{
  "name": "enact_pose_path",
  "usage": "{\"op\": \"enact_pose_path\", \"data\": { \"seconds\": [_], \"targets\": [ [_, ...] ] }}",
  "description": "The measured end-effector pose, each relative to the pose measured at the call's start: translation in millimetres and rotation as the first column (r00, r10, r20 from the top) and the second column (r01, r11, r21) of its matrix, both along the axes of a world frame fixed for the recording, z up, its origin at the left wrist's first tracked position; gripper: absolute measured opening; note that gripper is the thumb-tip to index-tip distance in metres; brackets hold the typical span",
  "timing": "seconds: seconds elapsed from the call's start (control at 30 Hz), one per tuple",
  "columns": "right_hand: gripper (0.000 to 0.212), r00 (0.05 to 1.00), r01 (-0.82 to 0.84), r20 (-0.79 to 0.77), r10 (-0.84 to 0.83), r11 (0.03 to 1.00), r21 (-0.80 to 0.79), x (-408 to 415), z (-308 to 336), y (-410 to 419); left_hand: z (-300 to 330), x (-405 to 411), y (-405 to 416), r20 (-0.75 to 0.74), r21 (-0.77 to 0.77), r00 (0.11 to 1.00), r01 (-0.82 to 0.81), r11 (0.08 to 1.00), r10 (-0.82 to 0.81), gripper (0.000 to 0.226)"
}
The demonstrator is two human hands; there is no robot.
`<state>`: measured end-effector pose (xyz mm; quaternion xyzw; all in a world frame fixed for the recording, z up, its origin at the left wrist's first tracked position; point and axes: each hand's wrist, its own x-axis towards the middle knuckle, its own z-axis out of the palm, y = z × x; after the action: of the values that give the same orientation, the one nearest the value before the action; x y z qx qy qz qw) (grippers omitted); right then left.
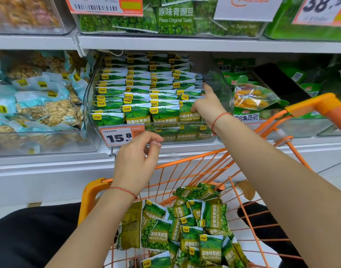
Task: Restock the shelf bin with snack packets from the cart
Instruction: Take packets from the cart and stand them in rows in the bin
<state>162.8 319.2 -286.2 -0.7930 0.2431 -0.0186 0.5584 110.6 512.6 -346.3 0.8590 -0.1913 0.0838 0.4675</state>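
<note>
My right hand [206, 105] reaches into the clear shelf bin [220, 88], fingers extended and touching the green pea packets [138, 97] stacked in rows there, toward the bin's 3 o'clock side; I think it grips nothing, though the fingertips are partly hidden. My left hand [135, 161] hovers below the 15.8 price tag [118, 136], fingers loosely curled, holding nothing. At 6 o'clock, the orange cart [92, 192] holds a loose heap of snack packets [187, 229]. Both wrists wear red string bracelets.
</note>
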Motion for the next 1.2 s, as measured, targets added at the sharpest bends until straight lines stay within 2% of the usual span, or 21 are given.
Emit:
{"op": "enact_pose_path", "data": {
  "seconds": [0.1,0.2,0.23,0.27,0.33,0.37,0.43,0.5,0.57,0.6,0.7,0.83,1.0,1.1,1.2],
  "targets": [
    [0.077,0.999,0.003,0.034,-0.001,0.998,-0.066,-9,-1,0,6,-8,0,0.132,-0.022,0.990,0.050,0.999,-0.046,0.019],
    [0.074,0.995,0.048,0.092,-0.040,0.995,-0.086,-21,-6,-1,16,-32,-5,0.302,0.063,0.915,0.259,0.964,-0.266,0.022],
    [0.071,0.991,0.065,0.118,-0.055,0.995,-0.081,-25,-7,-1,19,-43,-10,0.286,0.143,0.883,0.344,0.928,-0.371,0.021],
    [0.068,0.987,0.077,0.145,-0.065,0.994,-0.082,-29,-10,-1,15,-52,-16,0.202,0.249,0.854,0.428,0.869,-0.479,0.022],
    [0.061,0.979,0.092,0.198,-0.057,0.981,-0.169,-39,-15,-2,3,-64,-30,-0.134,0.507,0.806,0.556,0.659,-0.577,0.024],
    [0.058,0.979,0.085,0.202,-0.029,0.958,-0.274,-44,-17,-3,-11,-65,-35,-0.301,0.627,0.784,0.592,0.506,-0.543,0.024],
    [0.057,0.991,0.001,0.117,0.063,0.877,-0.481,-49,-23,-5,-43,-66,-41,-0.534,0.712,0.726,0.662,0.233,-0.433,0.022],
    [0.058,0.991,-0.123,-0.031,0.127,0.823,-0.554,-53,-25,-8,-70,-71,-45,-0.602,0.736,0.696,0.674,0.066,-0.392,0.020],
    [0.060,0.987,-0.163,-0.085,0.140,0.825,-0.541,-54,-24,-8,-85,-80,-51,-0.598,0.769,0.698,0.638,-0.036,-0.394,0.022],
    [0.060,0.989,-0.151,-0.072,0.133,0.832,-0.534,-54,-23,-8,-90,-82,-54,-0.581,0.783,0.707,0.620,-0.041,-0.403,0.028],
    [0.060,0.991,-0.132,-0.045,0.126,0.870,-0.474,-55,-23,-8,-95,-84,-58,-0.592,0.768,0.729,0.640,0.035,-0.345,0.051],
    [0.056,0.995,-0.086,0.022,0.097,0.951,-0.298,-50,-29,-13,-103,-85,-57,-0.645,0.740,0.719,0.672,0.022,-0.259,0.053],
    [0.027,0.980,0.049,0.197,-0.011,0.981,-0.189,-54,-27,-16,-63,-72,-56,-0.676,0.660,0.709,0.704,0.262,-0.202,0.034],
    [0.017,0.990,-0.036,0.120,0.074,0.955,-0.294,-51,-31,-15,-11,-54,-51,-0.614,0.662,0.746,0.664,0.347,-0.257,0.027],
    [0.024,0.982,-0.184,-0.036,0.188,0.875,-0.448,-46,-30,-13,48,-37,-37,-0.532,0.585,0.787,0.609,0.536,-0.313,0.012]
  ]
}}
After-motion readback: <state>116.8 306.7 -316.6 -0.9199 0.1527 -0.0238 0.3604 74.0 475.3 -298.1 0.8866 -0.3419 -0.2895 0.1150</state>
